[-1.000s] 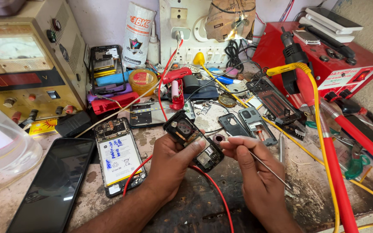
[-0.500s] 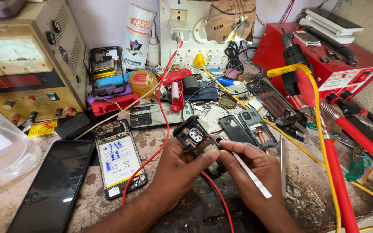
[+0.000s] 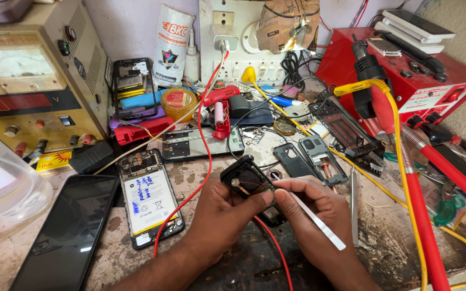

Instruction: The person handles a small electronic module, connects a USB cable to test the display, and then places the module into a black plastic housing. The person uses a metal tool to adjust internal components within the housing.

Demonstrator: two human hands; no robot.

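Fingers of our left hand (image 3: 227,207) clamp the small black phone body (image 3: 246,178), held tilted just above the bench (image 3: 384,242); our right hand (image 3: 311,207) pinches the tweezers (image 3: 319,223), tips at its exposed inside. We judge a slip could tear the thin wires there, or snag the red lead (image 3: 203,134) beside the opened phone (image 3: 149,196).

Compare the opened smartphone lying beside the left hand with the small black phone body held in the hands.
The opened smartphone with the white battery lies flat on the bench, untouched; the small black phone body is lifted and tilted, gripped by the left hand while the right hand works on it with metal tweezers. The smartphone is larger and longer. Both have their insides exposed.
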